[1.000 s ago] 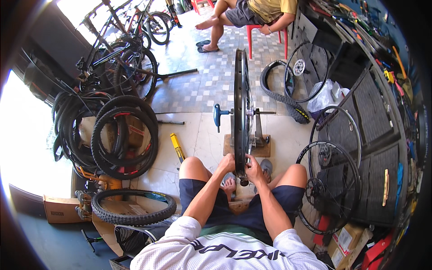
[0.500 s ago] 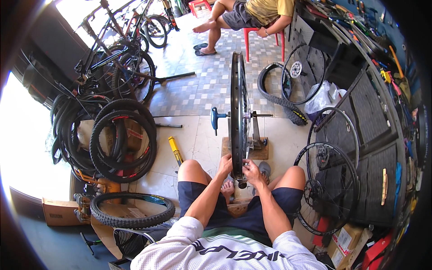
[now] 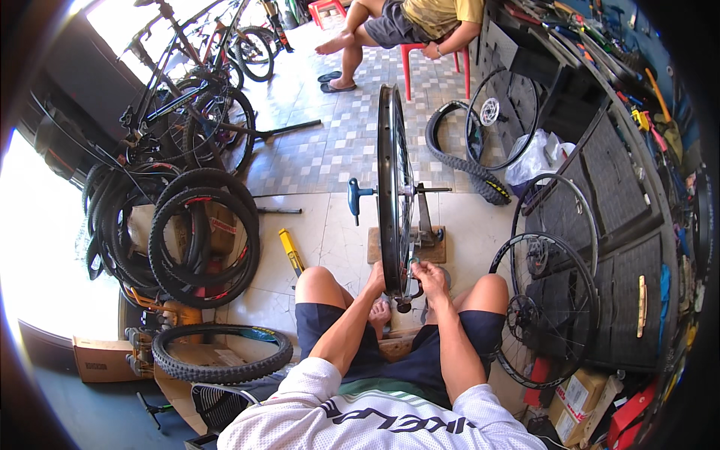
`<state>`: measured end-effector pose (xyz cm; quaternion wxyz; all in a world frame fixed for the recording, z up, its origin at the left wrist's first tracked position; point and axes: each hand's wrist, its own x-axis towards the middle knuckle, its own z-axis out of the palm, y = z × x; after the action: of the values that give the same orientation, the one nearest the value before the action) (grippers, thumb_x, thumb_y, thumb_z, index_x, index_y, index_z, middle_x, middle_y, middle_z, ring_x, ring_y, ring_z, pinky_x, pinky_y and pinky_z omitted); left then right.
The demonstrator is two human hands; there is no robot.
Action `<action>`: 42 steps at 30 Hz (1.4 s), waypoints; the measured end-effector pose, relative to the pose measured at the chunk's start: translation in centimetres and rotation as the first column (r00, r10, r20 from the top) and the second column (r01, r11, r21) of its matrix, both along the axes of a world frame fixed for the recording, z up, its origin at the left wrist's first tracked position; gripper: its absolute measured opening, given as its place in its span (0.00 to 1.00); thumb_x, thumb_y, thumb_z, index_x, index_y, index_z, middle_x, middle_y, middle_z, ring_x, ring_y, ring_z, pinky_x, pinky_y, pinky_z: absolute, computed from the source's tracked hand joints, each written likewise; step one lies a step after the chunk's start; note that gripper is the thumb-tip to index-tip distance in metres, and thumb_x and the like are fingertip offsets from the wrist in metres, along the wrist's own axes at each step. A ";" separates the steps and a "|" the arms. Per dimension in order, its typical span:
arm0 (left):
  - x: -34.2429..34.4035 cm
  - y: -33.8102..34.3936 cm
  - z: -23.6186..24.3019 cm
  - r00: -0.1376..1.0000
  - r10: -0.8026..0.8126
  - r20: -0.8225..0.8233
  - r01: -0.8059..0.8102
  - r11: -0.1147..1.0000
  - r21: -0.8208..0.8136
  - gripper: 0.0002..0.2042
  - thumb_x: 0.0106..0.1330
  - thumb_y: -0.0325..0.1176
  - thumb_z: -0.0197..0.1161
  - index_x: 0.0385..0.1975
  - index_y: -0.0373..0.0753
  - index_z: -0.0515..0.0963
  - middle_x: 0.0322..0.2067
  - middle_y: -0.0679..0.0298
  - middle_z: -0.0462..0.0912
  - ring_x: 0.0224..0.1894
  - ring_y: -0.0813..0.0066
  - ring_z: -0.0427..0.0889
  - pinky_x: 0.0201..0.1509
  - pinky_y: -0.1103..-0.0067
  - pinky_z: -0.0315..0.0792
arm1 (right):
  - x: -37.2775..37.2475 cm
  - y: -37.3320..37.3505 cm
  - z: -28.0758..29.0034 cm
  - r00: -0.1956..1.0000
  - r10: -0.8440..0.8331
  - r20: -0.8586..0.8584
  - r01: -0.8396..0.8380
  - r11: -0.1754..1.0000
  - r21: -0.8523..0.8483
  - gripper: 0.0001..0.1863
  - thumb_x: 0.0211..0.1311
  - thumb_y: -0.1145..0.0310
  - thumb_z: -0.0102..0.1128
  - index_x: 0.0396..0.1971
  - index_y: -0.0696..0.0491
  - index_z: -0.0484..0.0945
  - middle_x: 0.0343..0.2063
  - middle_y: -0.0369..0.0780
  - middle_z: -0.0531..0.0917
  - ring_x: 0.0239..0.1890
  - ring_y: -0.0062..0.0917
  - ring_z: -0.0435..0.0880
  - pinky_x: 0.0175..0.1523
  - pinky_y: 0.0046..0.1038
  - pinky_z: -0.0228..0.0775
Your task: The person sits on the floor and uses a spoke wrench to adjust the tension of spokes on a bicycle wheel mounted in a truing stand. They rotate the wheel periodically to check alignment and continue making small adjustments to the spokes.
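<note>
Head view: my left hand (image 3: 374, 279) rests against the near rim of the upright bicycle wheel (image 3: 391, 195) in its truing stand (image 3: 426, 234), at 12 o'clock from me; my right hand (image 3: 429, 276) pinches a spoke. A loose tyre (image 3: 222, 353) lies at 9 o'clock.

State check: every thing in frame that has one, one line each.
Bicycle wheel: upright in its stand, no tyre on the rim.
Truing stand: on a wooden base on the floor, holding the wheel.
Left hand: on the rim's lower left side.
Right hand: at the spokes by the lower rim.
Loose tyre: lying flat, unmounted.
Blue-handled tool: at the axle's left end.
</note>
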<state>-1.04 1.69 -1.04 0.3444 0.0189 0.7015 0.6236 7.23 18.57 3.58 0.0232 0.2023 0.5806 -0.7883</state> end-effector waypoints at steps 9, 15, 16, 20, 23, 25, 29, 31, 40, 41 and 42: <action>1.0 -2.1 2.8 0.918 -0.057 -0.393 -0.038 0.973 -0.228 0.12 0.67 0.36 0.62 0.36 0.32 0.82 0.26 0.65 0.82 0.28 0.80 0.77 0.31 0.80 0.71 | 0.1 -2.1 0.5 0.946 0.268 0.182 -0.324 0.759 0.565 0.17 0.62 0.57 0.62 0.34 0.59 0.82 0.23 0.42 0.84 0.25 0.26 0.80 0.35 0.32 0.70; 0.9 -1.3 5.6 0.900 -0.101 -0.425 -0.008 0.969 -0.248 0.12 0.66 0.37 0.64 0.36 0.32 0.82 0.25 0.67 0.82 0.27 0.81 0.75 0.30 0.78 0.70 | -0.3 -1.5 -1.0 0.946 0.317 0.060 -0.293 0.764 0.575 0.12 0.62 0.65 0.63 0.35 0.60 0.81 0.25 0.42 0.85 0.28 0.21 0.81 0.35 0.27 0.71; 1.1 -1.7 5.6 0.918 -0.065 -0.392 -0.026 0.974 -0.223 0.13 0.65 0.38 0.65 0.36 0.32 0.83 0.25 0.67 0.81 0.27 0.81 0.74 0.30 0.78 0.70 | -0.2 -1.9 -0.6 0.947 0.321 0.032 -0.281 0.772 0.570 0.12 0.62 0.65 0.63 0.35 0.60 0.81 0.26 0.41 0.85 0.28 0.21 0.81 0.35 0.27 0.71; 0.8 -1.8 5.5 0.960 -0.016 -0.281 -0.023 0.990 -0.137 0.14 0.63 0.41 0.68 0.36 0.34 0.83 0.24 0.69 0.81 0.27 0.82 0.74 0.30 0.79 0.69 | -0.3 -1.9 -0.9 0.953 0.303 -0.025 -0.255 0.840 0.480 0.11 0.62 0.68 0.62 0.36 0.62 0.81 0.27 0.41 0.85 0.29 0.19 0.82 0.36 0.25 0.72; 0.7 -1.3 5.0 0.965 -0.008 -0.261 -0.015 0.996 -0.087 0.15 0.64 0.41 0.68 0.35 0.33 0.82 0.24 0.68 0.80 0.27 0.82 0.75 0.29 0.80 0.70 | -0.4 -1.3 -1.7 0.958 0.287 -0.004 -0.267 0.893 0.362 0.11 0.62 0.68 0.62 0.35 0.62 0.81 0.27 0.42 0.86 0.28 0.19 0.82 0.35 0.25 0.72; 0.5 -1.5 4.2 0.964 -0.012 -0.266 -0.017 0.994 -0.107 0.15 0.64 0.40 0.68 0.35 0.32 0.81 0.24 0.68 0.80 0.27 0.82 0.76 0.29 0.80 0.71 | -0.1 -1.4 -1.1 0.958 0.288 0.008 -0.258 0.845 0.468 0.12 0.61 0.66 0.64 0.34 0.62 0.81 0.26 0.42 0.85 0.28 0.20 0.81 0.34 0.25 0.71; -0.3 -2.8 2.2 0.922 -0.094 -0.376 0.013 0.977 -0.211 0.14 0.65 0.38 0.66 0.36 0.31 0.81 0.25 0.67 0.80 0.27 0.81 0.77 0.29 0.79 0.72 | 0.0 -2.2 0.8 0.966 0.260 0.004 -0.209 0.766 0.608 0.20 0.56 0.54 0.67 0.33 0.59 0.83 0.25 0.45 0.85 0.28 0.30 0.85 0.35 0.31 0.73; -0.4 -2.9 1.6 0.902 -0.123 -0.413 0.031 0.974 -0.224 0.13 0.65 0.38 0.66 0.36 0.31 0.80 0.25 0.66 0.80 0.27 0.80 0.77 0.29 0.79 0.72 | -0.1 -2.0 1.3 0.959 0.281 0.025 -0.242 0.776 0.583 0.21 0.55 0.53 0.68 0.32 0.59 0.83 0.25 0.45 0.85 0.28 0.31 0.85 0.35 0.31 0.73; -0.4 -2.7 2.3 0.908 -0.104 -0.407 0.029 0.982 -0.186 0.14 0.65 0.39 0.66 0.37 0.31 0.81 0.24 0.65 0.80 0.26 0.80 0.77 0.28 0.79 0.72 | 0.2 -2.3 2.2 0.956 0.294 0.008 -0.236 0.751 0.616 0.19 0.58 0.56 0.64 0.38 0.56 0.77 0.29 0.46 0.85 0.34 0.39 0.85 0.39 0.35 0.74; -0.1 -2.7 2.4 0.919 -0.091 -0.384 0.026 0.985 -0.171 0.14 0.65 0.39 0.66 0.37 0.32 0.81 0.24 0.65 0.80 0.26 0.80 0.77 0.28 0.79 0.72 | 0.5 -2.4 2.8 0.956 0.292 0.024 -0.243 0.746 0.620 0.18 0.58 0.58 0.63 0.40 0.56 0.77 0.29 0.46 0.86 0.34 0.37 0.86 0.39 0.34 0.74; 0.2 -2.7 2.6 0.930 -0.077 -0.360 0.021 0.987 -0.157 0.14 0.65 0.38 0.66 0.38 0.32 0.81 0.24 0.65 0.81 0.26 0.80 0.77 0.28 0.79 0.72 | 0.6 -2.5 3.4 0.956 0.290 0.039 -0.250 0.741 0.623 0.17 0.59 0.60 0.62 0.42 0.56 0.76 0.30 0.45 0.86 0.34 0.36 0.86 0.39 0.33 0.74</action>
<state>-0.83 -1.06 1.52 0.2239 0.1259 0.7975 0.5459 7.80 16.05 7.02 0.0516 0.0881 0.8311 -0.5466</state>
